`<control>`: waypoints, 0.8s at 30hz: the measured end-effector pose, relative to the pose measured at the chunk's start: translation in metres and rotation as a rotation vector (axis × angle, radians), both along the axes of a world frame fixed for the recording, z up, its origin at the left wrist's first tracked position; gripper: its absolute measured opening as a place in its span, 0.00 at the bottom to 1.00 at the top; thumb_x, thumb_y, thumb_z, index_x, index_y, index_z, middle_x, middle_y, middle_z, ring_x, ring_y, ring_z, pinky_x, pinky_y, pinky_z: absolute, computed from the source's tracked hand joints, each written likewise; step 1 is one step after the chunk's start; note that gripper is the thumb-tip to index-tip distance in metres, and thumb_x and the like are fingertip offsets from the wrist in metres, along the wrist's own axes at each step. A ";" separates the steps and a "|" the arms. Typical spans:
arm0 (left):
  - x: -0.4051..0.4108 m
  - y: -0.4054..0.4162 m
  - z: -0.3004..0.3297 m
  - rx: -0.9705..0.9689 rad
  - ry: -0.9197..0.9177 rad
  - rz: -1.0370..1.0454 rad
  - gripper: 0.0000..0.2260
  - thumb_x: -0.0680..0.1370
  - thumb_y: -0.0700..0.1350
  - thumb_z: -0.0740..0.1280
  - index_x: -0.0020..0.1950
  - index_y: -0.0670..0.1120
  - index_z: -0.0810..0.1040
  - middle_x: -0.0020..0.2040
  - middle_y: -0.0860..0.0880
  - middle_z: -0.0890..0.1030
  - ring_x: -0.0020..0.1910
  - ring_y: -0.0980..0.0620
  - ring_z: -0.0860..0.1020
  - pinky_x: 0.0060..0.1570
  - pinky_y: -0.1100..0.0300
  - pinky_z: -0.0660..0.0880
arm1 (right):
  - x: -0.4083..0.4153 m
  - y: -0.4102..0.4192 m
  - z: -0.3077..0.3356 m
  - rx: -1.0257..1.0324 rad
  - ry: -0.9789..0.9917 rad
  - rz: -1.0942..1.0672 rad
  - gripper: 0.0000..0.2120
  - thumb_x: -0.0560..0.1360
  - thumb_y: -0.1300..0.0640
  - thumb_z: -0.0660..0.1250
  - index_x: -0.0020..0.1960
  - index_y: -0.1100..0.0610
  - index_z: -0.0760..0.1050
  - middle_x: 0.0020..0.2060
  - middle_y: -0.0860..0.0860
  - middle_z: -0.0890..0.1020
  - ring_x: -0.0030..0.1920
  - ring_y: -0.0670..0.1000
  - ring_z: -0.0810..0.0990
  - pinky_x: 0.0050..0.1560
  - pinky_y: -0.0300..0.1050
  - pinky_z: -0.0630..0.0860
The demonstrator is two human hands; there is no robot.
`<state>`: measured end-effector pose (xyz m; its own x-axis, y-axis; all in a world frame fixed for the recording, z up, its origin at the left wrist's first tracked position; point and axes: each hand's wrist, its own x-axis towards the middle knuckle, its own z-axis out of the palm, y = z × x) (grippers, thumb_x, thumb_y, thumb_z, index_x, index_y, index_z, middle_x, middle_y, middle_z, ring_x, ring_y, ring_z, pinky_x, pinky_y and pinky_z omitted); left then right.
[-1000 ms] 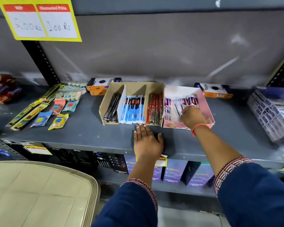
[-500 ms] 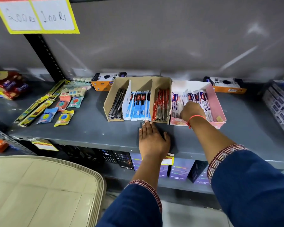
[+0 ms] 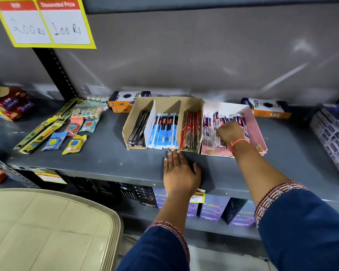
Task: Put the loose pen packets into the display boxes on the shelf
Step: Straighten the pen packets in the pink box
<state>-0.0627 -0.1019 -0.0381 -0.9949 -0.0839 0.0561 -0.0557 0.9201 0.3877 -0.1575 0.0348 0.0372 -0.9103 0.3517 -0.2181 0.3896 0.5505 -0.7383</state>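
A brown cardboard display box (image 3: 192, 104) stands on the grey shelf (image 3: 110, 159) with three compartments: black pen packets (image 3: 138, 130), blue-and-white pen packets (image 3: 164, 132) and red pen packets (image 3: 191, 132). To its right a pink display box (image 3: 256, 132) holds white-and-purple pen packets (image 3: 209, 126). My right hand (image 3: 230, 133) is inside the pink box, fingers curled on those packets. My left hand (image 3: 179, 173) lies flat on the shelf, fingertips near the front of the brown box, holding nothing.
Orange-and-black boxes (image 3: 125, 100) (image 3: 266, 109) stand behind the display boxes. Small coloured packets (image 3: 74, 143) and long yellow packs (image 3: 41, 130) lie at left. Stacked white packs (image 3: 333, 137) sit at right. A beige table top (image 3: 47, 227) is at lower left. Boxes fill the lower shelf (image 3: 213, 210).
My right hand has stayed in the pink box, shifting slightly among the packets. My left hand remains flat on the shelf. The view moved a little.
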 end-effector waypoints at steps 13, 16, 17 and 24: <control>0.000 0.000 -0.001 0.002 0.007 0.003 0.31 0.79 0.55 0.51 0.75 0.38 0.48 0.77 0.39 0.52 0.76 0.45 0.48 0.73 0.53 0.42 | 0.008 0.005 -0.005 0.528 -0.004 0.117 0.14 0.75 0.66 0.58 0.58 0.68 0.73 0.55 0.65 0.80 0.57 0.64 0.79 0.53 0.52 0.76; 0.000 0.000 -0.001 0.003 0.015 0.008 0.31 0.78 0.55 0.51 0.75 0.38 0.48 0.77 0.39 0.52 0.76 0.45 0.48 0.73 0.53 0.42 | 0.011 0.007 -0.008 0.604 -0.048 0.142 0.14 0.76 0.60 0.61 0.60 0.66 0.72 0.57 0.63 0.79 0.58 0.63 0.78 0.54 0.51 0.76; -0.001 -0.001 -0.001 0.004 0.014 0.008 0.31 0.78 0.55 0.51 0.75 0.38 0.48 0.77 0.39 0.52 0.76 0.45 0.48 0.73 0.54 0.42 | 0.010 0.008 -0.009 0.603 -0.064 0.143 0.15 0.76 0.59 0.63 0.60 0.65 0.72 0.57 0.63 0.79 0.58 0.62 0.78 0.54 0.50 0.76; -0.001 0.000 -0.003 -0.004 0.023 0.008 0.31 0.78 0.56 0.50 0.75 0.39 0.47 0.77 0.40 0.51 0.76 0.46 0.48 0.73 0.55 0.41 | 0.008 0.009 -0.008 0.528 -0.068 0.116 0.14 0.76 0.64 0.58 0.60 0.66 0.72 0.57 0.64 0.79 0.58 0.63 0.78 0.55 0.51 0.76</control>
<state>-0.0642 -0.1023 -0.0407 -0.9926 -0.0918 0.0795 -0.0544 0.9214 0.3848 -0.1500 0.0434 0.0296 -0.9397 0.3273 -0.0992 0.3414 0.8819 -0.3249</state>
